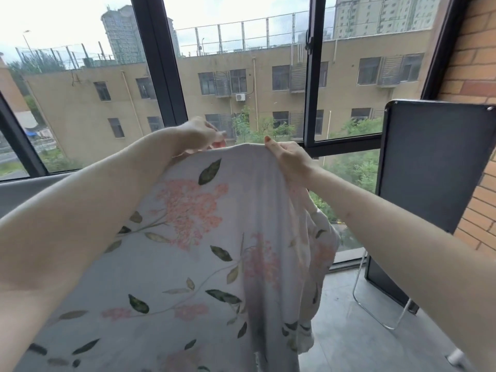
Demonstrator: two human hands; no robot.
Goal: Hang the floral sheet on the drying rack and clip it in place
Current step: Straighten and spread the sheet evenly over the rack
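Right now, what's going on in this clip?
A person is holding up a floral sheet in front of a large window. The left hand and right hand each grip its top edge, and the rest hangs down between the arms. No clip is visible, and the rack bar is hidden behind the fabric, so whether the sheet lies over it cannot be told.

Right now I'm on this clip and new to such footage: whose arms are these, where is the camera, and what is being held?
There is no machine here. A person wears a camera on the head, so this single view looks forward and down along both bare arms. The left hand and the right hand each pinch the top edge of the floral sheet, which hangs down towards the grey floor. Something pink shows under the left hand; I cannot tell what it is. Beyond are a window and a dark panel. I cannot make out the rack's bar.
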